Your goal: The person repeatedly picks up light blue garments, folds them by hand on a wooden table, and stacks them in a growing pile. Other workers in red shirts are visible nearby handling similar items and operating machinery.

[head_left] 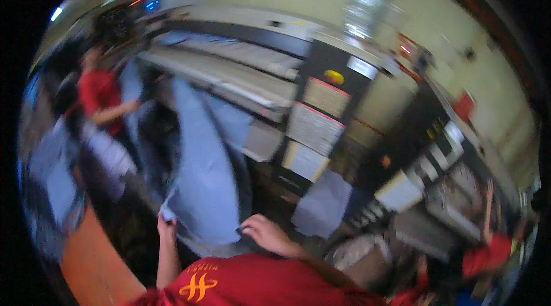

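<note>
Motion blur softens nearly everything, and the round, dark rim of the view cuts off the outer parts. The person's red shirt (252, 280) runs off the bottom edge. The co-worker (100, 90) at 9 to 10 o'clock is smeared, and another person (487, 254) at 4 o'clock is partly cut off.

The blue cloth (206, 174) hangs at 8 o'clock from the middle of the view, stretching up toward the big pressing machine (229, 73) at 11 o'clock; how its far end meets the machine is hard to make out. The left hand (167, 227) grips a bunched edge, with the fingers closed on it and most of the cloth at 1 o'clock from them. The right hand (267, 235) is at 6 o'clock with its fingers bent; the cloth's near right corner lies just at 10 o'clock from the fingertips, and I cannot tell whether they pinch it.

At 5 o'clock sits a pale, rounded shape (360, 255), perhaps a container, its contents too blurred to tell. A second piece of cloth (324, 202) lies below the machine's papered end panel (315, 125), right of the first.
</note>
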A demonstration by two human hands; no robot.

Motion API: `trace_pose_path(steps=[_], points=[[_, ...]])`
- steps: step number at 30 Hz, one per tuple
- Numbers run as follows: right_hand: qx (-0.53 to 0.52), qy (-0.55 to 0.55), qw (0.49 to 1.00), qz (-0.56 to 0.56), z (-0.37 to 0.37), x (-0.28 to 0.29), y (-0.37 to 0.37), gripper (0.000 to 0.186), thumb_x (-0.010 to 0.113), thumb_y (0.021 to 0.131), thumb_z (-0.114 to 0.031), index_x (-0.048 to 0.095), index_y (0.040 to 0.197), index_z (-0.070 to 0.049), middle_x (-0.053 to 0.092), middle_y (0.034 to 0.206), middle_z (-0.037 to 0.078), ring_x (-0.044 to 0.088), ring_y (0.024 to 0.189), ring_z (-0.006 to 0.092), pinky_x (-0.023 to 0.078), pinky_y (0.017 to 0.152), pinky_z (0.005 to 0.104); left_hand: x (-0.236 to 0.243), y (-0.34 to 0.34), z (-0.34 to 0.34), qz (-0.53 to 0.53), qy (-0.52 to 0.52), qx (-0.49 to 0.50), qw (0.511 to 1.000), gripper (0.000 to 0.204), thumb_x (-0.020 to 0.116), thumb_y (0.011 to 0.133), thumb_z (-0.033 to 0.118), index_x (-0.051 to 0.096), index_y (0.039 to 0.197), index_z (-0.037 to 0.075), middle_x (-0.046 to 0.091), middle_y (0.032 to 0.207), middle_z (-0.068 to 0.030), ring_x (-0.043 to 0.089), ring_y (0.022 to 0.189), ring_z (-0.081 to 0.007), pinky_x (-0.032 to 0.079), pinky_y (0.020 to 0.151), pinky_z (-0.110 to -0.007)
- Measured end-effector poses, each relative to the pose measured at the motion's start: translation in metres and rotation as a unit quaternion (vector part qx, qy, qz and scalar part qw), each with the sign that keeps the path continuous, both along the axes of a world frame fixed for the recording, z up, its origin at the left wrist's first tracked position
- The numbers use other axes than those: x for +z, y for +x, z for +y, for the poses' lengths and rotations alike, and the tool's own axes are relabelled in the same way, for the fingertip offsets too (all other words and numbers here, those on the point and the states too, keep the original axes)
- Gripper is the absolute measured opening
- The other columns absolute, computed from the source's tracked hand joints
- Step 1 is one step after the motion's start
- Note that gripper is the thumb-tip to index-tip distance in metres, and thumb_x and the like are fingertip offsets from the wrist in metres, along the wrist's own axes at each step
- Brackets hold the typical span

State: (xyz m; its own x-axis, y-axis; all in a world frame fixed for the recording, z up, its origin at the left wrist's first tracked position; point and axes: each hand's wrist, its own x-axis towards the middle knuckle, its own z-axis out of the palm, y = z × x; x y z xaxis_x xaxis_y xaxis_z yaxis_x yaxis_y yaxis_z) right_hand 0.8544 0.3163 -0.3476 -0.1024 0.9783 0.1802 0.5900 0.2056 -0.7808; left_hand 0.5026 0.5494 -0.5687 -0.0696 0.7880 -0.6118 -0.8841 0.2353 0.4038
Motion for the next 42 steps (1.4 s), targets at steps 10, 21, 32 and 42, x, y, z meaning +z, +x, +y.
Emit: trace_pose_path(steps=[10, 21, 32, 42], points=[[0.325, -0.098, 0.891, 0.3, -0.051, 0.016, 0.005, 0.038, 0.054, 0.097, -0.028, 0.056, 0.124, -0.001, 0.064, 0.111, 0.011, 0.058, 0.107, 0.0213, 0.045, 0.089, 0.0352, -0.045, 0.136, -0.092, 0.099, 0.096, -0.519, 0.843, 0.052, 0.048, 0.096, 0.043, 0.049, 0.131, 0.004, 0.053, 0.132, -0.0099, 0.046, 0.122, -0.0285, 0.032, 0.107, -0.042], [0.666, 0.115, 0.711, 0.194, -0.168, 0.145, 0.069, 0.066, 0.056, 0.092, -0.045, 0.042, 0.138, 0.0, 0.023, 0.152, 0.021, 0.007, 0.145, 0.0344, 0.003, 0.114, 0.0468, -0.023, 0.193, -0.155, 0.045, 0.144, -0.484, 0.862, 0.05, 0.047, 0.097, 0.041, 0.049, 0.131, 0.004, 0.053, 0.132, -0.0094, 0.045, 0.123, -0.0275, 0.031, 0.107, -0.041], [0.645, 0.217, 0.722, 0.127, -0.282, 0.167, -0.004, 0.075, 0.056, 0.09, -0.047, 0.035, 0.14, 0.004, 0.016, 0.154, 0.022, 0.006, 0.144, 0.0366, 0.001, 0.114, 0.0491, 0.004, 0.137, -0.201, 0.161, 0.209, -0.462, 0.847, 0.049, 0.045, 0.098, 0.04, 0.049, 0.131, 0.005, 0.053, 0.131, -0.0094, 0.047, 0.121, -0.026, 0.031, 0.107, -0.04], [0.615, 0.142, 0.762, 0.148, -0.346, 0.12, -0.129, 0.073, 0.059, 0.088, -0.046, 0.038, 0.137, 0.004, 0.024, 0.149, 0.022, 0.017, 0.139, 0.0369, 0.01, 0.112, 0.0485, 0.007, -0.045, -0.265, 0.459, 0.232, -0.282, 0.81, 0.06, 0.052, 0.093, 0.047, 0.053, 0.125, -0.004, 0.059, 0.117, -0.0141, 0.056, 0.103, -0.0261, 0.041, 0.093, -0.042]])
